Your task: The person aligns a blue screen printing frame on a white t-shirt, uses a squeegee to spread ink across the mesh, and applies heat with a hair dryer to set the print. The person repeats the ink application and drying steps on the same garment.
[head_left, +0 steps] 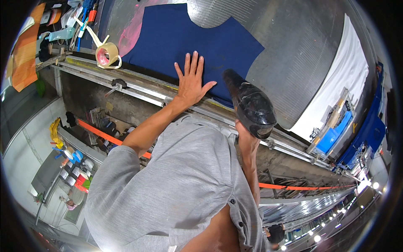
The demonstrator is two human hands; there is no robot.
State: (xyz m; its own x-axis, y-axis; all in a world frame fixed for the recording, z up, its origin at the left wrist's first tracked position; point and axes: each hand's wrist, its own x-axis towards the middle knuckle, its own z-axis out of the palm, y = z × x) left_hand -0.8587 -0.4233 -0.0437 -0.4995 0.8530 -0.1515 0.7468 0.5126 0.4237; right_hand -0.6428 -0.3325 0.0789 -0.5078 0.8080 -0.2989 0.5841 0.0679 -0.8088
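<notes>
A navy fabric garment panel (163, 38) lies on the dark grey table (285, 38) at the top middle. My left hand (191, 80) rests on its lower part with fingers spread flat. My right hand (245, 134) grips the handle of a black hair dryer (252, 105), whose nozzle points up and left over the panel's lower right; the dryer hides most of those fingers. A roll of tan tape (111, 51) sits at the table's front edge, left of the panel.
Metal rails (138, 92) run along the table's front. A white cloth (348, 54) and a blue frame (331, 134) lie at the right. Tools (58, 33) fill the upper left. An orange rail (285, 186) runs below. A person (277, 231) is at the bottom right.
</notes>
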